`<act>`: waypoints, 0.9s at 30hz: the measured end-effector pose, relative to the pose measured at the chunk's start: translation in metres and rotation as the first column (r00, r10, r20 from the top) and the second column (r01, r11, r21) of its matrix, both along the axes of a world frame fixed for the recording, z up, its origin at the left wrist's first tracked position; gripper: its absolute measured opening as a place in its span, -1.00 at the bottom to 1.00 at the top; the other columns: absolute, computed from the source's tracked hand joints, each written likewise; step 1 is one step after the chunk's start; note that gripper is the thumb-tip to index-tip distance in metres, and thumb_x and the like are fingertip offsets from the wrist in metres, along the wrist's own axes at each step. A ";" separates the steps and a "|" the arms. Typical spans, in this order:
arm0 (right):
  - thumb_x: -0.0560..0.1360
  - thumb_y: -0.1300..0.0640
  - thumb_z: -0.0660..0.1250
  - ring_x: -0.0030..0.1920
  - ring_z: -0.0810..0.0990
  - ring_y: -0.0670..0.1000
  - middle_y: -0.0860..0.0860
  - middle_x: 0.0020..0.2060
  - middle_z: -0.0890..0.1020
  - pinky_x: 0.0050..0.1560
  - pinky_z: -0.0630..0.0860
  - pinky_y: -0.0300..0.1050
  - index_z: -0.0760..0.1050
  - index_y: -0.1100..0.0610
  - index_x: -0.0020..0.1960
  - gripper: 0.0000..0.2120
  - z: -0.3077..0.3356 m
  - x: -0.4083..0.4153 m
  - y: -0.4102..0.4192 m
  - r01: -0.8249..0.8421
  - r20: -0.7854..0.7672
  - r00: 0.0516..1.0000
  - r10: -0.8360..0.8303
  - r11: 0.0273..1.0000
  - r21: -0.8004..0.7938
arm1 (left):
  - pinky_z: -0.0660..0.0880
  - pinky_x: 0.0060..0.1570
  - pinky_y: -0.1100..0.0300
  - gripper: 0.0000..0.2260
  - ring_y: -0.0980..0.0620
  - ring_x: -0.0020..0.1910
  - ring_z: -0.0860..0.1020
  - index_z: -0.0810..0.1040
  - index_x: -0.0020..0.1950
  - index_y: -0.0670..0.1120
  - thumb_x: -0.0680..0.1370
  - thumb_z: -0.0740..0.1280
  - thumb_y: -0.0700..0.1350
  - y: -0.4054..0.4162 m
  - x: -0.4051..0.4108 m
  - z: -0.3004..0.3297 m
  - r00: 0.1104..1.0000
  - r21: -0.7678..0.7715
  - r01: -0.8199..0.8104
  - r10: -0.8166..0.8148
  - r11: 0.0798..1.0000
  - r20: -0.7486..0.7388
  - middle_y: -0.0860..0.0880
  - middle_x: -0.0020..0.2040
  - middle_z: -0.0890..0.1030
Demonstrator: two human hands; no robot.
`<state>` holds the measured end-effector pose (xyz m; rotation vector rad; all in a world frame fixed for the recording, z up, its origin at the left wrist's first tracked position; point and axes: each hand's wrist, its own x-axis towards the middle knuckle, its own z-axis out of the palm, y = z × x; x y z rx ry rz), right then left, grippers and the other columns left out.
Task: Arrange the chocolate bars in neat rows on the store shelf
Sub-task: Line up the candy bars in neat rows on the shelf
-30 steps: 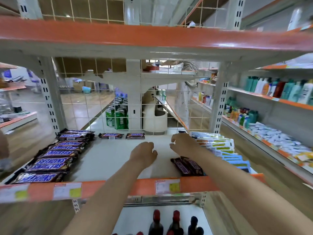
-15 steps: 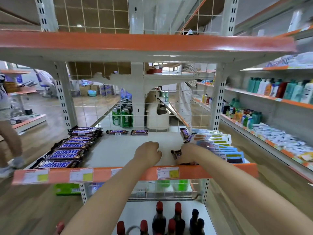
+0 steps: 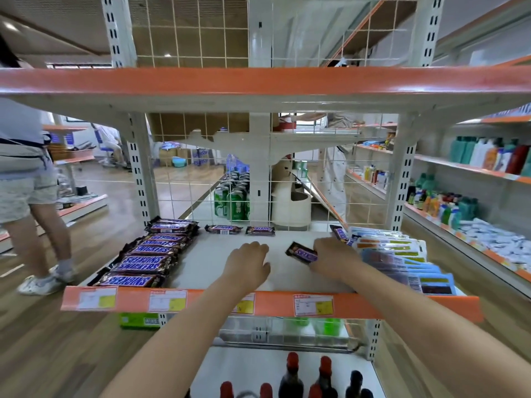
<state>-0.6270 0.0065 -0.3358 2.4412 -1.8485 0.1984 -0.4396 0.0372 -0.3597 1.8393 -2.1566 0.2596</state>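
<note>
Shelf (image 3: 207, 262) held bar row (image 3: 149, 254) at left. I saw R hand (image 3: 333, 255) pinching one bar (image 3: 302, 252) mid-shelf, beside packets (image 3: 402, 254). L hand (image 3: 247, 264) hovered w/ fingers loosely curled, holding nothing.

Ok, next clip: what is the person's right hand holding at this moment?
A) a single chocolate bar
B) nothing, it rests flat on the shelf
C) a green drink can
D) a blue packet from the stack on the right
A: the right hand has its fingers curled round one dark chocolate bar just above the shelf, while the left hand holds nothing.
</note>
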 end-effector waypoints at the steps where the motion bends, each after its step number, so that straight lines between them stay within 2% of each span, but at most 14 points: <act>1: 0.51 0.03 0.25 0.09 0.49 0.08 0.08 0.10 0.50 -0.06 0.42 -0.08 0.40 0.17 0.15 -0.72 -0.001 0.002 -0.001 -0.039 -0.014 0.999 0.037 0.994 -0.099 | 0.39 0.10 0.11 -0.63 -0.11 0.23 0.42 0.36 0.34 -0.14 0.58 0.18 -0.01 0.001 0.003 0.000 1.000 -0.011 0.006 -0.006 1.000 0.024 -0.12 0.25 0.44; 3: 0.55 0.05 0.20 0.15 0.44 0.07 0.06 0.14 0.47 -0.01 0.41 -0.09 0.38 0.14 0.20 -0.72 -0.002 0.005 -0.002 -0.148 -0.092 0.988 0.127 0.948 -0.281 | 0.35 0.18 0.08 -0.54 -0.11 0.31 0.35 0.25 0.42 -0.11 0.58 0.20 0.02 0.002 0.007 -0.001 0.998 -0.039 0.028 -0.026 0.999 0.054 -0.12 0.38 0.32; 5: 0.52 0.05 0.26 0.12 0.48 0.04 0.03 0.11 0.50 -0.09 0.42 -0.13 0.43 0.13 0.19 -0.72 -0.004 0.010 -0.001 -0.310 -0.258 0.942 0.214 0.849 -0.428 | 0.28 0.28 0.06 -0.44 -0.10 0.40 0.25 0.11 0.50 -0.08 0.57 0.21 0.06 0.004 0.012 -0.001 0.996 -0.079 0.031 -0.024 0.996 0.082 -0.11 0.47 0.18; 8: 0.18 0.02 0.57 -0.21 0.60 -0.03 -0.03 -0.21 0.62 -0.36 0.45 -0.25 0.61 0.08 -0.10 -0.67 -0.008 0.016 -0.002 -0.458 -0.368 0.886 0.283 0.661 -0.594 | 0.20 0.34 0.07 -0.37 -0.09 0.44 0.19 0.02 0.53 -0.05 0.57 0.22 0.09 0.006 0.017 -0.001 0.997 -0.141 0.016 -0.005 0.990 0.081 -0.07 0.49 0.15; 10: 0.14 0.04 0.59 -0.24 0.62 -0.02 -0.02 -0.22 0.64 -0.32 0.50 -0.24 0.63 0.10 -0.12 -0.64 -0.011 0.023 -0.003 -0.511 -0.368 0.859 0.354 0.563 -0.650 | 0.23 0.30 0.07 -0.40 -0.09 0.41 0.24 0.10 0.51 -0.06 0.56 0.24 0.09 0.004 0.019 -0.002 0.996 -0.169 0.015 -0.001 0.985 0.084 -0.06 0.44 0.24; 11: 0.16 0.06 0.58 -0.23 0.62 0.00 0.00 -0.21 0.64 -0.28 0.53 -0.22 0.63 0.13 -0.10 -0.65 -0.012 0.026 -0.003 -0.534 -0.366 0.843 0.395 0.522 -0.665 | 0.29 0.24 0.04 -0.44 -0.11 0.35 0.32 0.23 0.47 -0.09 0.53 0.29 0.07 0.004 0.020 -0.002 0.997 -0.200 0.034 -0.018 0.979 0.080 -0.08 0.38 0.35; 13: 0.20 0.11 0.57 -0.22 0.61 0.03 0.02 -0.20 0.64 -0.25 0.55 -0.18 0.62 0.16 -0.07 -0.66 -0.012 0.032 -0.001 -0.558 -0.357 0.820 0.447 0.487 -0.672 | 0.48 -0.06 0.02 -0.54 -0.16 0.07 0.56 0.53 0.20 -0.15 0.37 0.49 0.01 0.003 0.024 -0.002 0.995 -0.281 0.090 -0.071 0.955 0.076 -0.09 0.08 0.58; 14: 0.21 0.11 0.56 -0.21 0.62 0.04 0.03 -0.20 0.64 -0.24 0.56 -0.16 0.62 0.16 -0.05 -0.66 -0.010 0.033 0.000 -0.559 -0.358 0.819 0.448 0.482 -0.674 | 0.52 -0.22 0.05 -0.57 -0.13 -0.10 0.61 0.60 0.04 -0.15 0.26 0.57 0.00 0.001 0.026 -0.003 0.993 -0.314 0.099 -0.074 0.944 0.090 -0.07 -0.08 0.62; 15: 0.24 0.09 0.55 -0.19 0.62 0.05 0.04 -0.17 0.64 -0.22 0.57 -0.15 0.61 0.17 -0.02 -0.65 -0.008 0.034 0.000 -0.557 -0.345 0.820 0.457 0.496 -0.666 | 0.52 -0.32 0.09 -0.58 -0.11 -0.21 0.62 0.62 -0.06 -0.13 0.18 0.61 0.00 0.000 0.028 -0.004 0.994 -0.343 0.098 -0.072 0.934 0.088 -0.05 -0.18 0.63; 17: 0.38 -0.01 0.45 -0.03 0.60 0.07 0.05 -0.01 0.62 -0.10 0.56 -0.09 0.55 0.16 0.13 -0.60 -0.003 0.034 0.005 -0.497 -0.171 0.847 0.503 0.639 -0.587 | 0.50 -0.39 0.11 -0.60 -0.09 -0.27 0.61 0.61 -0.12 -0.12 0.16 0.62 0.00 0.000 0.032 -0.006 0.996 -0.373 0.086 -0.067 0.924 0.063 -0.02 -0.25 0.61; 19: 0.52 -0.09 0.28 0.15 0.50 0.03 0.01 0.14 0.54 0.07 0.46 -0.09 0.44 0.12 0.28 -0.58 0.002 0.033 0.009 -0.348 0.170 0.872 0.458 0.826 -0.443 | 0.49 -0.40 0.09 -0.62 -0.11 -0.28 0.60 0.60 -0.13 -0.13 0.18 0.61 0.00 0.000 0.035 -0.007 0.997 -0.370 0.068 -0.054 0.927 0.049 -0.04 -0.28 0.60; 21: 0.56 -0.10 0.20 0.10 0.49 -0.04 -0.01 0.10 0.53 0.04 0.39 -0.18 0.46 0.12 0.23 -0.63 0.007 0.033 0.010 -0.211 0.504 0.796 0.336 0.934 -0.289 | 0.48 -0.26 0.02 -0.65 -0.17 -0.16 0.59 0.59 -0.03 -0.17 0.31 0.53 0.00 0.001 0.038 -0.007 0.999 -0.336 0.047 -0.046 0.941 0.011 -0.09 -0.19 0.61; 24: 0.54 -0.08 0.24 -0.01 0.50 -0.09 -0.08 -0.04 0.55 -0.04 0.35 -0.25 0.53 0.08 0.05 -0.74 0.013 0.037 0.004 -0.178 0.782 0.608 0.138 0.983 -0.035 | 0.39 -0.01 0.02 -0.65 -0.19 0.07 0.51 0.53 0.17 -0.18 0.49 0.37 0.01 0.002 0.039 -0.008 0.998 -0.313 0.026 -0.042 0.949 -0.045 -0.14 0.02 0.59; 27: 0.50 -0.09 0.30 -0.08 0.54 -0.06 -0.07 -0.13 0.57 -0.15 0.41 -0.26 0.50 0.02 -0.03 -0.81 0.010 0.043 0.001 -0.255 0.813 0.576 0.080 0.963 0.086 | 0.37 0.01 0.04 -0.65 -0.19 0.10 0.49 0.51 0.20 -0.17 0.51 0.33 0.01 0.005 0.038 -0.009 0.996 -0.314 0.025 -0.051 0.949 -0.074 -0.13 0.05 0.58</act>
